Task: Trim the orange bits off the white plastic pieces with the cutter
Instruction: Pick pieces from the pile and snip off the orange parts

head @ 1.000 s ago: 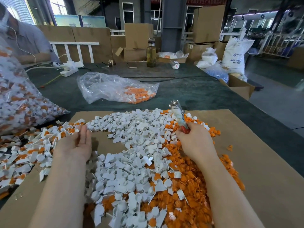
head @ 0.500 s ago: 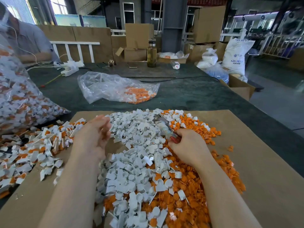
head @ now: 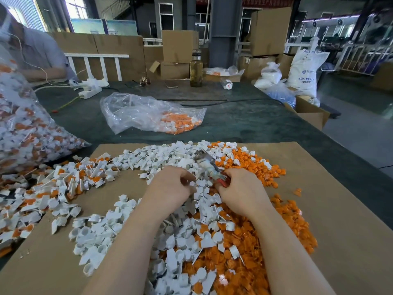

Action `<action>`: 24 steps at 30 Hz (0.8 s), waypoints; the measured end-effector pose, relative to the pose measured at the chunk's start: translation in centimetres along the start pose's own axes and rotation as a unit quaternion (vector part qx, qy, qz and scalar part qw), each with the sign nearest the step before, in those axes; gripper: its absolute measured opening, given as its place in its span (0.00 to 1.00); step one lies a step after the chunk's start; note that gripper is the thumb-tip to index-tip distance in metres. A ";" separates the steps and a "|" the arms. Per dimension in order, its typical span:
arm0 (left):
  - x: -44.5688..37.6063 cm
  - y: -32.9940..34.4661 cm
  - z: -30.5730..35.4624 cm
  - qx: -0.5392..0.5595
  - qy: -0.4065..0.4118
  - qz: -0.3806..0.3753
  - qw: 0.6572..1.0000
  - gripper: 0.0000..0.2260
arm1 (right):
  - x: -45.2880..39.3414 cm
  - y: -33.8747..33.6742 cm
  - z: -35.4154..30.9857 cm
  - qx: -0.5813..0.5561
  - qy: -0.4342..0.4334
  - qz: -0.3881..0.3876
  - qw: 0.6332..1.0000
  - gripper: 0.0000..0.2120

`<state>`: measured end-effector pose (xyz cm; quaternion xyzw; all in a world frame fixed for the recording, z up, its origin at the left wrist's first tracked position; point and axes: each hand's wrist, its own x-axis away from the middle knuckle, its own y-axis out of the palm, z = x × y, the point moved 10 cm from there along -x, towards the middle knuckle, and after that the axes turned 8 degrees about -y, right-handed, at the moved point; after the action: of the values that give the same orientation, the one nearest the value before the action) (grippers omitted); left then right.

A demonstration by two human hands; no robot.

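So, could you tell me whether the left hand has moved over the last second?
Yes. The left hand has moved right, away from the mixed pile, and now sits close to the right hand and cutter.

There is just one camera, worn on the person's head. It looks forward and down, close over the flat brown cardboard sheet (head: 319, 209) on the dark green bench (head: 244, 124).

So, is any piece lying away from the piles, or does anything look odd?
One small orange plastic bit lies alone on the brown cardboard sheet, right of the orange scrap pile. A few white plastic pieces are scattered left of the left hand. Nothing looks damaged.
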<state>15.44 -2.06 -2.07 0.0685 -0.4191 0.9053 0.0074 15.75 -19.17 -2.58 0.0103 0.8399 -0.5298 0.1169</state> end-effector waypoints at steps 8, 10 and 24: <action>0.2 -1.3 0.0 0.109 0.012 0.047 0.993 0.02 | 0.0 -2.0 -0.6 -0.114 -0.004 0.081 0.990 0.14; 0.2 -1.4 -0.2 0.241 -0.003 0.030 0.970 0.05 | 0.1 -2.5 -0.9 -0.173 -0.009 0.105 0.979 0.14; 0.2 -0.8 -1.1 0.476 -0.060 -0.020 0.877 0.07 | 0.5 -2.7 -1.5 -0.369 0.005 0.136 0.919 0.06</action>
<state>15.16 -0.74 -2.10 0.1259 0.0639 0.9894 -0.0334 14.58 -19.13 0.35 0.0836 0.9669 -0.1613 0.1790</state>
